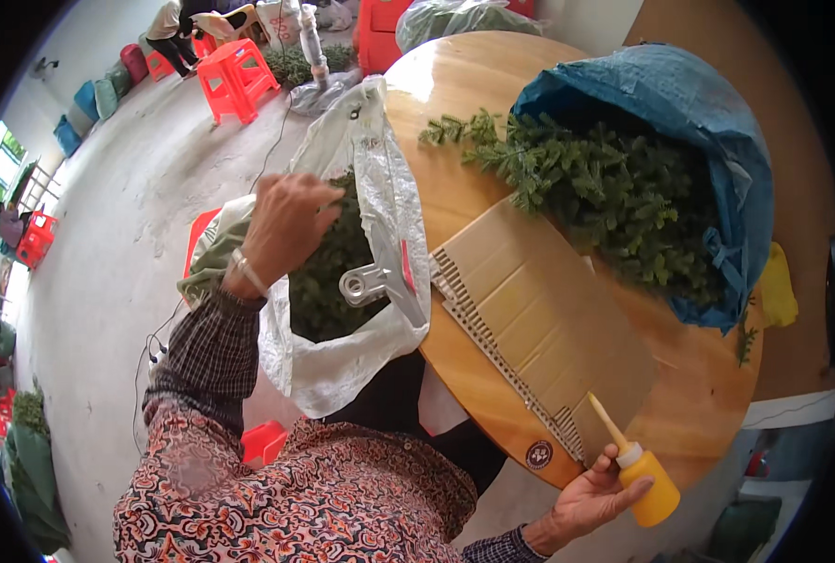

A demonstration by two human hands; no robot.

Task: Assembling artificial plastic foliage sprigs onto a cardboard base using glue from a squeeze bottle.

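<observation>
My right hand [598, 502] is closed round a yellow squeeze bottle [657, 493] with a long pale nozzle, which tilts up over the near edge of the round wooden table [718, 413]. Raised above a white woven sack [394, 169], my left hand [291, 218] has its thumb and fingers apart, with nothing visible between them. Green sprigs [328, 296] fill the sack's mouth. A large silver clip [366, 284] grips the sack's rim by the table. Between my hands lies a tan board [549, 328] with a row of small pale pieces [507, 352] along its left edge.
A blue sack [661, 80] lies on the table, spilling green fir-like sprigs [614, 188]. Yellow cloth [779, 286] is at the table's right edge. Red stools [235, 77] stand on the grey floor [127, 216]. Another person [169, 36] bends over at the back. A dark cord runs across the floor.
</observation>
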